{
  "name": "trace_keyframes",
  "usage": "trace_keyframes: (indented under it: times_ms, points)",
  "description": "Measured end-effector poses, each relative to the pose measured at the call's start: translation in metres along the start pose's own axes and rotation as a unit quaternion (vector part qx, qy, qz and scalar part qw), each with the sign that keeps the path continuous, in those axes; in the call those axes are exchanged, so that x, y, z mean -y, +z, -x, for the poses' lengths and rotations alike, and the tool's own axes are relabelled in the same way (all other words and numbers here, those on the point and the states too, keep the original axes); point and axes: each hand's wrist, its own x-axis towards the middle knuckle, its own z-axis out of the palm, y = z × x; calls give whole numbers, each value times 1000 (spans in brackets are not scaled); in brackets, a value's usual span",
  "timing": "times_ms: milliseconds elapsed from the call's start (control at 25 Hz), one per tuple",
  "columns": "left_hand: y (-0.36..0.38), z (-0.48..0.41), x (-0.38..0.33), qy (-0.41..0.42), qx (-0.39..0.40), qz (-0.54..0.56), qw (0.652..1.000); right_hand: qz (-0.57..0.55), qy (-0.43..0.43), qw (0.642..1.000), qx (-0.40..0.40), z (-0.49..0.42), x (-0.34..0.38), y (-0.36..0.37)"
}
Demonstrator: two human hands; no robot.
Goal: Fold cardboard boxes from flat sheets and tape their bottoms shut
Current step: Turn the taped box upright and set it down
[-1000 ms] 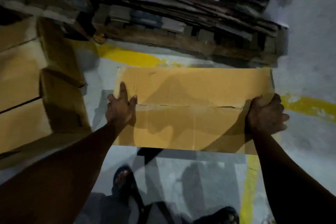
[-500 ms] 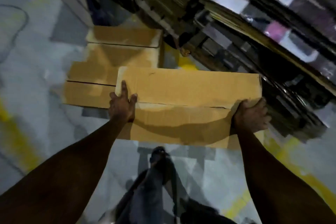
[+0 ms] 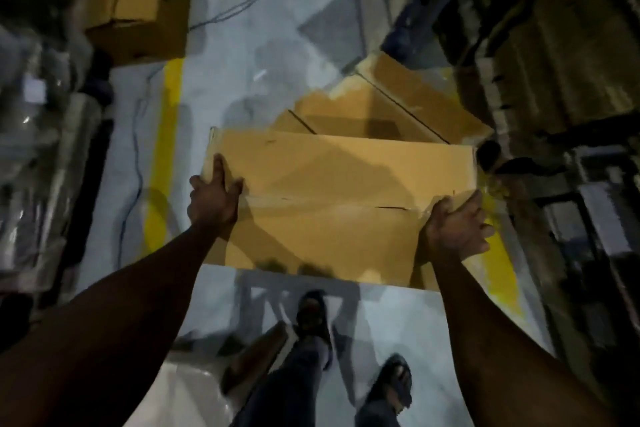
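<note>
Cardboard sheet (image 3: 346, 191) in transit, unfolded, level above the floor (image 3: 242, 28).
Left hand (image 3: 213, 199) is gripping its left edge, fingers spread on top; right hand (image 3: 453, 229) is curling fingers under the right edge. The person is turning: floor sheets (image 3: 381, 107) and a folded box (image 3: 138, 0), far left, are appearing, so folding is probably coming. Tan face is showing a crease and slit.

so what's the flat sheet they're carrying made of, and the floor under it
Flat sheet: likely corrugated cardboard, matte tan, going by its fold crease and flap slit. Floor: probably painted concrete, smooth grey with slight sheen and painted yellow lines.
</note>
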Motion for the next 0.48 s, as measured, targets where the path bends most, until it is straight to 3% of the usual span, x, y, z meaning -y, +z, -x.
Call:
trace_keyframes:
  times_ms: [240,480]
  points:
    - [-15,-40,151,-160,-12,76,984,34,-168,985,35,58,166,89]
    - [-41,-94,310,-290,-34,95,952,22,-302,944,134,158,308,203]
